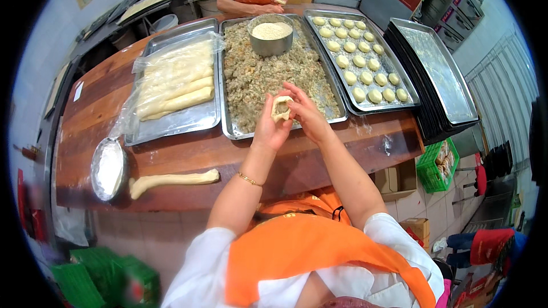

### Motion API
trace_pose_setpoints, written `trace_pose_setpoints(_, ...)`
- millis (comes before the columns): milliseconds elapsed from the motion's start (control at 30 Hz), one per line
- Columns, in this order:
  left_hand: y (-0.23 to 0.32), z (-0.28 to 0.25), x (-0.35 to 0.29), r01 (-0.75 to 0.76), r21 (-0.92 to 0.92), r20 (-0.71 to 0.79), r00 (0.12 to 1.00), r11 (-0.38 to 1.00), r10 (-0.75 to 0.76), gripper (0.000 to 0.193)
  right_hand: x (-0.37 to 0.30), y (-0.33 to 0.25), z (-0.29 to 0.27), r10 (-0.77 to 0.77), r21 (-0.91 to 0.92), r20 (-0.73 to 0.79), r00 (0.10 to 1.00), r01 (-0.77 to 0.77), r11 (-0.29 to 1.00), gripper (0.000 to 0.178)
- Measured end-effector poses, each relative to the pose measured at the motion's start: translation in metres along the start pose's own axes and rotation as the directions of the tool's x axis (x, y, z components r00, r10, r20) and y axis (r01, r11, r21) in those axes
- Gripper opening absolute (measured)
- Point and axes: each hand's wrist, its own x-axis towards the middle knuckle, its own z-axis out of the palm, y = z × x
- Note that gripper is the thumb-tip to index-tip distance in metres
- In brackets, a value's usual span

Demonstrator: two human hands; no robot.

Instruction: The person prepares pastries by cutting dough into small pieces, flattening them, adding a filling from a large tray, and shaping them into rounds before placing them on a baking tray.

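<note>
A small round of dough [277, 115] with its edges raised around a filling sits between my hands, over the near edge of the filling tray. My left hand [269, 131] cups the dough from the left and below. From the right, my right hand [311, 118] is curled against the dough's rim, its fingers closed there. Just beyond them, a metal tray of loose crumbly filling [251, 88] bears a steel bowl [272, 45] of pale grains. Rounded dough pieces [375, 96] lie in rows on a floured tray [403, 74] to the right.
Dough logs [177, 88] lie under plastic on the left tray [171, 136]. A single dough strip [174, 182] and a bowl of flour [108, 170] are at the near left. Stacked trays [439, 74] stand at the right. Across the table [91, 131], a co-worker's hand [279, 0] holds dough.
</note>
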Motion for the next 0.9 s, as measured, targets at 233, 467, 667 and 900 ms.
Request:
trace_pose_setpoints(233,-0.01,-0.002,-0.004,-0.057,0.148,-0.044,0.997,0.987,0.064,0.024,-0.003,0.009,0.013,-0.064,-0.302,0.069,0.996,0.082,0.95,0.064)
trace_pose_setpoints(467,-0.012,-0.001,-0.007,-0.079,0.121,-0.073,0.993,0.99,0.088,0.027,-0.012,-0.028,0.002,-0.007,-0.391,0.344,0.939,0.15,0.908,0.083)
trace_pose_setpoints(667,-0.005,0.009,-0.023,0.002,0.09,0.038,0.999,0.996,-0.006,0.043,-0.012,-0.032,-0.002,-0.18,-0.783,0.459,0.87,0.493,0.38,0.09)
trace_pose_setpoints(900,-0.017,0.018,-0.024,0.01,0.064,0.054,0.998,0.998,-0.013,0.04,-0.013,-0.03,0.007,-0.413,-0.803,0.335,0.847,0.486,0.345,0.047)
